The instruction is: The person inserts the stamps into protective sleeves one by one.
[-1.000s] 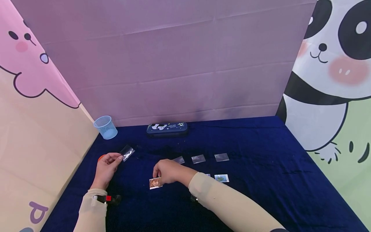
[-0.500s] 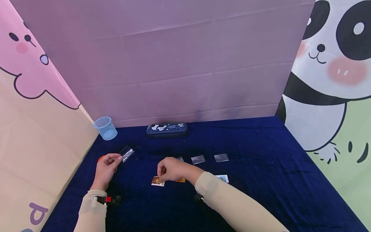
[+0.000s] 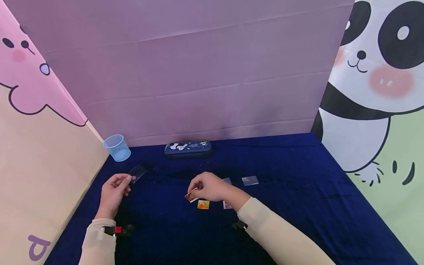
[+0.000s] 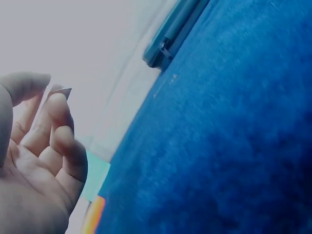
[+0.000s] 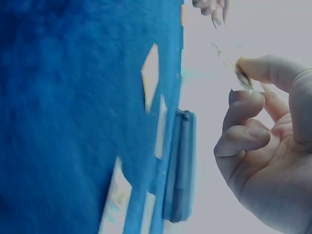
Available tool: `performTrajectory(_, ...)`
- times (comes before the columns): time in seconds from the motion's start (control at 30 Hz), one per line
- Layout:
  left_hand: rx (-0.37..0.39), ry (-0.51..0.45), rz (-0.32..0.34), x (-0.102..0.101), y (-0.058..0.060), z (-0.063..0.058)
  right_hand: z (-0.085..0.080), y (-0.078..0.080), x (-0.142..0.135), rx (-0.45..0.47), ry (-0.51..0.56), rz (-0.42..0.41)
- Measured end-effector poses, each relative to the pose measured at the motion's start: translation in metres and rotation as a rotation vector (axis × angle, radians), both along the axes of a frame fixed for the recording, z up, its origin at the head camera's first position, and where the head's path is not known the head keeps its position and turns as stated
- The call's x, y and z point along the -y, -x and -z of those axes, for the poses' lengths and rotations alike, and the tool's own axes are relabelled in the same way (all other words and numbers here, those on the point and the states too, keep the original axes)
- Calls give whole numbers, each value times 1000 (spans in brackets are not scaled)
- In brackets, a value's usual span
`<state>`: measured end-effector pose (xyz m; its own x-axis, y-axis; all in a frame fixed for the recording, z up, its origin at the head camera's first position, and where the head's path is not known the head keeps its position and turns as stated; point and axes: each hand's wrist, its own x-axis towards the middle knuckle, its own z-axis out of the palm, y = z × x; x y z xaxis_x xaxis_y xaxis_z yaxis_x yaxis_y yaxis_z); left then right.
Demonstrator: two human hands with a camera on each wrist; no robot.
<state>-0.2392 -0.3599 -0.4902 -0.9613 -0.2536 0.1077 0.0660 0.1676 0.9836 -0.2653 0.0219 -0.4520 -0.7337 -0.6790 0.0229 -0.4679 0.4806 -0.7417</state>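
My left hand [image 3: 113, 195] pinches a small clear plastic sleeve [image 3: 138, 172] by its lower corner, between thumb and index finger. A brown picture stamp [image 3: 190, 196] with toothed edges is pinched between thumb and index finger of my right hand [image 3: 212, 187], held tilted. In the right wrist view the stamp [image 5: 243, 78] is seen nearly edge-on. Close below that hand lies a yellow-orange stamp [image 3: 203, 204]. Another stamp [image 3: 226, 205] shows beside the right wrist, partly covered by it. Behind the wrist, a second clear sleeve [image 3: 227, 180] is partly hidden.
Farther right a flat clear sleeve [image 3: 250, 180] lies on the dark blue cloth [image 3: 291, 191]. A panda pencil case [image 3: 188, 148] stands along the back edge, and a light blue cup [image 3: 117, 148] at the back left corner. Something orange [image 4: 94, 215] sits behind the left hand.
My right hand has moved right and away from me with the brown stamp, which now tilts. The yellow-orange stamp has come into view. My left hand keeps hold of the sleeve.
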Motion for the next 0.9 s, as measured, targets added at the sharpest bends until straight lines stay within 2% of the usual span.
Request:
performTrajectory(0.13,-16,21,-18,-2,1,-6,-10,-1,-13,-40,45,20)
performTrajectory(0.27,-64,97,-8,-12,2,-18,-17,-1,-27,-32,87,59)
performTrajectory(0.4,-151,174,32,-26,1,-35,-26,0,-42,-15,137,111)
performTrajectory(0.57,-226,243,90,-41,2,-55,-37,1,-59,-54,193,144)
performTrajectory(0.63,-243,257,107,-52,-2,-70,-40,1,-64,-74,206,161)
performTrajectory(0.73,-287,251,125,-67,-3,-83,-44,0,-69,-97,220,181)
performTrajectory(0.8,-322,230,138,-78,-3,-91,-46,0,-72,-115,230,185)
performTrajectory(0.9,-378,203,166,-91,2,-95,-50,-1,-76,-148,245,187)
